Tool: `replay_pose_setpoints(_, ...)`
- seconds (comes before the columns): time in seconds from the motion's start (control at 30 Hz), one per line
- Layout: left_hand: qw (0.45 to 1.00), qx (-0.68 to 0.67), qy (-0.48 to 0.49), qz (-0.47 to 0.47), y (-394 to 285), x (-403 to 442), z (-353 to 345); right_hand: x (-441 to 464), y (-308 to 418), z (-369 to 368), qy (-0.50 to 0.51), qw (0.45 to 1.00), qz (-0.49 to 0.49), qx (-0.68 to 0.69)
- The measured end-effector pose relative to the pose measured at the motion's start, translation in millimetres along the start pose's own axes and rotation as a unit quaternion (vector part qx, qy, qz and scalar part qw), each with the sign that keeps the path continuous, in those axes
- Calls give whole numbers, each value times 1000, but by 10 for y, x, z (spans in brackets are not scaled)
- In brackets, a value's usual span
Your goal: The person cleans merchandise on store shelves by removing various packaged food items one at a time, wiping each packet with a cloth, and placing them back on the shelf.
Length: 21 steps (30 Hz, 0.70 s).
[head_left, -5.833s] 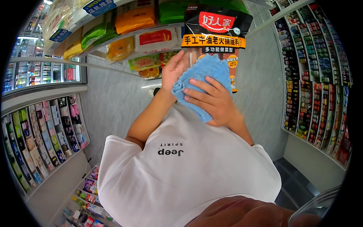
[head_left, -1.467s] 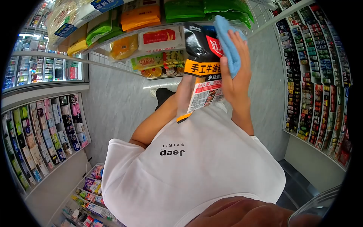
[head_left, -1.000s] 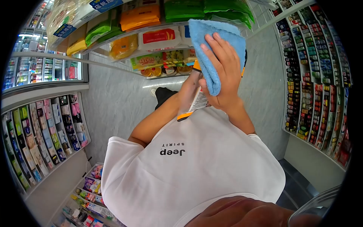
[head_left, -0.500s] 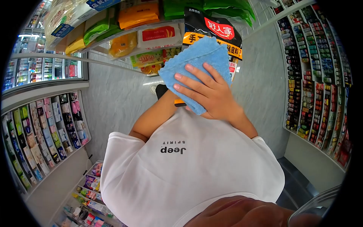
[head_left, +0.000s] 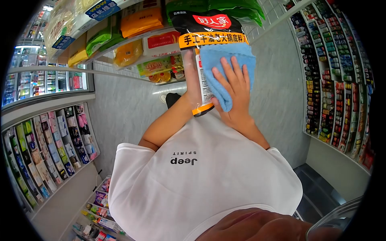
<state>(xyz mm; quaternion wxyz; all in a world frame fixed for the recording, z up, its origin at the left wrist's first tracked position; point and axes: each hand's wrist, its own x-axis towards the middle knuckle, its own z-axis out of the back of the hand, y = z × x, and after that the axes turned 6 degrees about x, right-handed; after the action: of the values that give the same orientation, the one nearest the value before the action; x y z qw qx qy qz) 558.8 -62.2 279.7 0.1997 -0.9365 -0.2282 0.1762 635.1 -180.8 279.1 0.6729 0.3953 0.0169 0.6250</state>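
In the head view, a bag of hotpot soup base (head_left: 213,39), with a black top, an orange band and a clear window, is held up before my chest. My left hand (head_left: 193,78) grips its left side from behind; part of the hand shows through the clear film, and some fingers are hidden. A folded blue cloth (head_left: 227,50) lies against the right half of the bag's front. My right hand (head_left: 235,86) presses on this cloth, fingers extended over it and the thumb at its lower left edge.
A wire shelf with packaged foods (head_left: 144,18) stands just beyond the bag. Bottle and can racks (head_left: 333,80) line the right side. To the left are a lit glass-fronted cabinet (head_left: 44,76) and a rack of small packs (head_left: 52,144). Grey floor (head_left: 128,108) lies below.
My right hand and the cloth have slid rightward and slightly down across the bag, uncovering its orange band and left side. The bag has shifted left.
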Motion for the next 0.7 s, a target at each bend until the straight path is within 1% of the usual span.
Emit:
replay_pose_setpoints(0.1, 999, 23, 30, 23, 9, -59, -86, 69, -39, 61, -21, 999, -15, 45)
replay_pose_setpoints(0.13, 953, -204, 204, 92, 30, -10, 90, 113, -46, 93, -29, 998, -17, 59)
replay_pose_setpoints(0.17, 978, -94, 160, 98, 75, -18, 134, 163, -77, 119, -45, 997, -12, 63)
replay_pose_setpoints(0.2, 988, 16, 115, 102, 62, -69, 26, 223, -126, 146, -61, 996, -7, 67)
replay_pose_setpoints(0.3, 985, 132, 51, 101, 73, -119, -154, 379, -238, 178, -99, 992, -11, 78)
replay_pose_setpoints(0.37, 990, 97, 13, 100, 96, -103, -194, 402, -277, 188, -105, 991, -15, 87)
replay_pose_setpoints(0.4, 989, 93, 44, 106, 69, -96, -163, 373, -281, 189, -100, 992, -15, 79)
replay_pose_setpoints(0.47, 991, 91, 29, 88, 61, -107, -195, 266, -291, 164, -91, 994, -12, 63)
replay_pose_setpoints(0.57, 994, 88, 2, 57, 21, -68, -233, 51, -258, 117, -90, 992, -27, 82)
replay_pose_setpoints(0.63, 996, 80, 2, 28, -23, -17, -347, -63, -230, 2, -122, 991, -20, 46)
replay_pose_setpoints(0.67, 999, 46, 17, 21, -19, -24, -358, -98, -206, -44, -141, 990, -17, 26)
replay_pose_setpoints(0.7, 998, 53, 12, -8, -1, -25, -387, -109, -167, -72, -154, 988, -5, 20)
